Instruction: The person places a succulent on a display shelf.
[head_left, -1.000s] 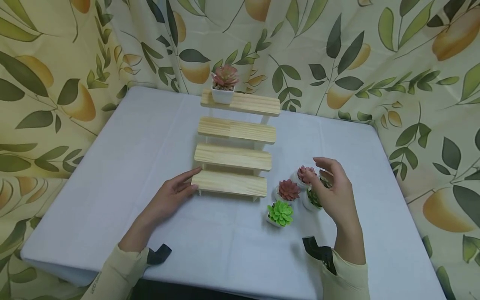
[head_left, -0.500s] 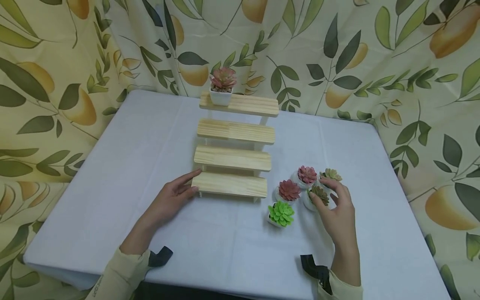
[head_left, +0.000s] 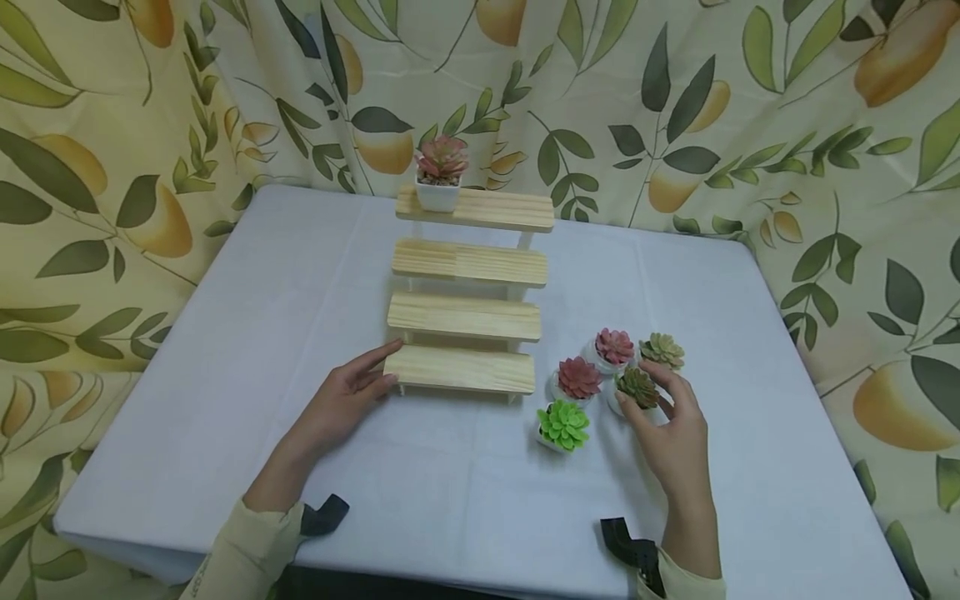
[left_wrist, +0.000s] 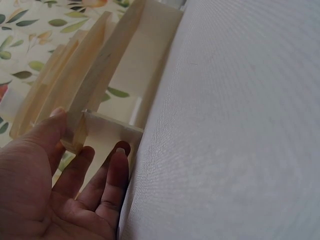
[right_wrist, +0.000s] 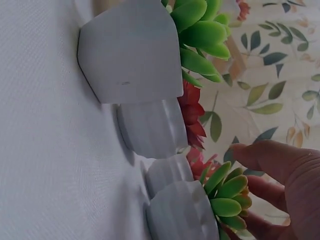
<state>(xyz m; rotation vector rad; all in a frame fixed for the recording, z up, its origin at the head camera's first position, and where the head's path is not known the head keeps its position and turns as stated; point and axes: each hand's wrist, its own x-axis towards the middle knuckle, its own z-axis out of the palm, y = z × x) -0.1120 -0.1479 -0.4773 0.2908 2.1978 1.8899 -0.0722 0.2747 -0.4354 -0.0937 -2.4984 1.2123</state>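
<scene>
A tiered wooden display stand [head_left: 465,317] stands mid-table. My left hand [head_left: 347,400] holds the left end of its lowest board, the thumb on the board [left_wrist: 102,70] and the other fingers by the clear side panel [left_wrist: 112,125]. My right hand [head_left: 672,437] is around a green-brown succulent [head_left: 637,388] in a white ribbed pot [right_wrist: 182,212]. In the right wrist view its thumb [right_wrist: 270,157] stands apart from the leaves, with the other fingers behind them. Close by are a bright green succulent [head_left: 564,426], a dark red one [head_left: 579,378], a pink one [head_left: 614,347] and a pale green one [head_left: 662,351].
A pink succulent [head_left: 441,161] in a square white pot sits at the left end of the top board. A white cloth [head_left: 450,492] covers the table. Behind hangs a curtain [head_left: 585,92] with a fruit and leaf print.
My right hand has moved from above the potted succulents down and nearer to me, to the green-brown one. The left hand stays at the stand's lowest board.
</scene>
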